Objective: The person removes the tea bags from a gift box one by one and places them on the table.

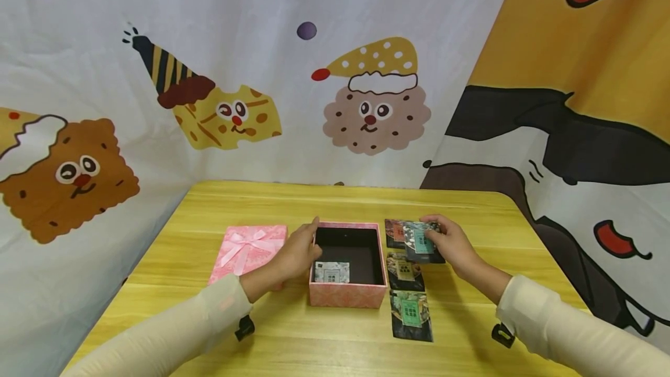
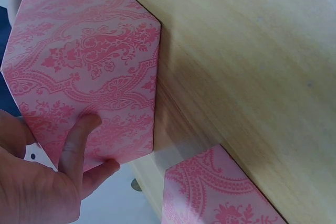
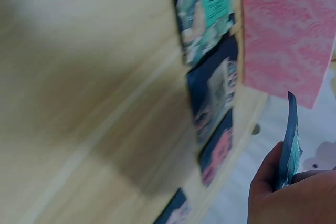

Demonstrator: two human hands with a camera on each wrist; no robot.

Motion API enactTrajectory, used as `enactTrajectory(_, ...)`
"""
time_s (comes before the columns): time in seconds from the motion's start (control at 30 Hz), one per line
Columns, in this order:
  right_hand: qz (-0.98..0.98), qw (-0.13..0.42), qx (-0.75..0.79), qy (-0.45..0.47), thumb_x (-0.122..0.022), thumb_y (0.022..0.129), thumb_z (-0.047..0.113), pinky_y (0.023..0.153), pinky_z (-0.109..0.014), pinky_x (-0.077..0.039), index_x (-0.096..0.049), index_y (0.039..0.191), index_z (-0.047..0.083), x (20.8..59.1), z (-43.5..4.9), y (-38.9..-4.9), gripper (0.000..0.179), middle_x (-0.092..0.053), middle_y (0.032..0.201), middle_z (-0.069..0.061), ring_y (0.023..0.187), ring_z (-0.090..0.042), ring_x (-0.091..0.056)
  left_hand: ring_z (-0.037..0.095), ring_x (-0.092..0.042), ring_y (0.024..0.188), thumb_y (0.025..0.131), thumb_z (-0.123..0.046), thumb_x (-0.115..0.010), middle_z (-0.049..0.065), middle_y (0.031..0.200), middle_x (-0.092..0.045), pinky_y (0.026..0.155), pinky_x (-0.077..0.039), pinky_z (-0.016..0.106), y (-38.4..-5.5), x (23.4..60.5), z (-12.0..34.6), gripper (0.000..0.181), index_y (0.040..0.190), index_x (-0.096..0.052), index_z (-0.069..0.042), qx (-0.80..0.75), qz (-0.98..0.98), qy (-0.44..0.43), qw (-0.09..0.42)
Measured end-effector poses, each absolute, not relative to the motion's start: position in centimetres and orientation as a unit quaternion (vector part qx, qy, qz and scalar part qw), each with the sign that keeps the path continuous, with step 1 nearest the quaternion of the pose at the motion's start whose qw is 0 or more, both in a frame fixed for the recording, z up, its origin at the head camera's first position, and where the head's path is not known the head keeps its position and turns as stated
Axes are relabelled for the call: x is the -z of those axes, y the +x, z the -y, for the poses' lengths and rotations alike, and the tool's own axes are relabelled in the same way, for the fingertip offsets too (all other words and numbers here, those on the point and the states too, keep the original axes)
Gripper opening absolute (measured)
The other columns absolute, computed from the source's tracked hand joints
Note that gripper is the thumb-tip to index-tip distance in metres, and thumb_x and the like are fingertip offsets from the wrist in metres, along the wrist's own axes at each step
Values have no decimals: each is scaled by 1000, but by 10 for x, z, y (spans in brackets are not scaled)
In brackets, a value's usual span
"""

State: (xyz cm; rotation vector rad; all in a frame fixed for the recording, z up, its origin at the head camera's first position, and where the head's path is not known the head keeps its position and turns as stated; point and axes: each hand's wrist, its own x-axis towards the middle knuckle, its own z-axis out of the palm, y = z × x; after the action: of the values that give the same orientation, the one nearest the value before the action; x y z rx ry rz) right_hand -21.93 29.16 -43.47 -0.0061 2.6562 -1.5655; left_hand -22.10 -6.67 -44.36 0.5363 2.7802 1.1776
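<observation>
My left hand (image 1: 295, 252) grips the left wall of a pink patterned box (image 1: 348, 295), with fingers (image 2: 79, 145) against its outer side. Inside the box lies one light-coloured sachet (image 1: 332, 272) near the front wall; the dark interior shows around it. To the box's right, my right hand (image 1: 452, 243) pinches a dark sachet with a teal label (image 1: 416, 240), seen nearly edge-on in the right wrist view. This sachet partly covers a red-labelled sachet (image 1: 395, 231) in the head view. Nearer me are a gold-labelled sachet (image 1: 405, 272) and a green-labelled sachet (image 1: 410, 314).
The pink lid with a bow (image 1: 248, 249) lies left of the box, partly behind my left forearm. All of it stands on a yellow wood-grain table (image 1: 314, 342). A printed curtain (image 1: 293, 74) hangs behind the table's far edge.
</observation>
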Motion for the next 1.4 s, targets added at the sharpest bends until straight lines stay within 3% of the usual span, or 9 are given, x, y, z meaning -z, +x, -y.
enactTrajectory(0.13, -862, 34, 506, 5, -46, 107, 6, 69, -37, -38, -53, 142, -3, 443, -304, -218, 37, -42, 151, -27, 76, -25, -41, 25, -55, 88, 91, 5, -62, 30, 150, -47, 79, -47, 37, -221, 444, 67, 75, 159, -30, 6, -385, -905, 175, 38)
enactTrajectory(0.2, -867, 36, 497, 6, -45, 107, 4, 77, -41, -43, -52, 142, -6, 448, -310, -218, 37, -35, 158, -28, 101, -36, -53, 25, -55, 87, 91, 5, -62, 30, 150, -47, 79, -48, 38, -221, 444, 67, 76, 159, -30, 6, -386, -905, 175, 38)
enactTrajectory(0.27, -874, 40, 483, 10, -45, 106, 3, 82, -43, -43, -52, 143, -7, 453, -315, -217, 39, -26, 164, -28, 136, -46, -42, 26, -55, 88, 91, 5, -62, 30, 151, -47, 78, -47, 38, -221, 445, 67, 76, 159, -29, 6, -387, -904, 175, 40)
enactTrajectory(0.37, -889, 45, 456, 19, -46, 106, 4, 82, -43, -46, -51, 145, -7, 459, -324, -216, 41, -19, 167, -29, 141, -50, -36, 27, -55, 96, 90, 5, -61, 30, 151, -47, 78, -47, 37, -221, 445, 67, 76, 159, -30, 6, -388, -904, 175, 40)
enactTrajectory(0.5, -902, 47, 426, 43, -48, 105, 5, 72, -38, -44, -54, 144, -4, 467, -335, -216, 40, -34, 159, -32, 103, -42, -51, 28, -55, 102, 91, 4, -61, 30, 151, -47, 81, -47, 38, -222, 446, 67, 75, 159, -30, 6, -383, -906, 175, 39)
enactTrajectory(0.87, -921, 52, 381, 59, -55, 101, 4, 79, -46, -50, -61, 134, -6, 480, -350, -210, 36, -47, 145, -37, 115, -50, -55, 12, -42, 60, 94, 2, -61, 29, 153, -45, 75, -48, 35, -223, 446, 67, 76, 161, -26, 3, -390, -904, 167, 50)
enactTrajectory(1.07, -928, 46, 363, 69, -64, 97, 6, 65, -39, -49, -57, 132, -7, 486, -355, -207, 39, -63, 111, -29, 84, -33, -61, 14, -45, 63, 94, 2, -60, 29, 153, -45, 75, -47, 35, -223, 445, 67, 76, 161, -25, 3, -388, -905, 167, 51)
enactTrajectory(1.27, -938, 44, 337, 65, -69, 94, 7, 78, -50, -55, -53, 130, -8, 485, -358, -205, 42, -58, 125, -37, 103, -44, -62, 21, -52, 81, 92, 2, -60, 29, 152, -46, 76, -47, 36, -223, 445, 68, 76, 160, -27, 4, -382, -906, 174, 45)
enactTrajectory(1.4, -934, 48, 345, 76, -68, 97, 12, 78, -50, -55, -52, 131, -8, 483, -358, -205, 43, -56, 127, -36, 106, -45, -61, 17, -47, 68, 93, 2, -60, 28, 153, -45, 74, -47, 35, -223, 445, 67, 76, 161, -26, 3, -386, -905, 169, 51)
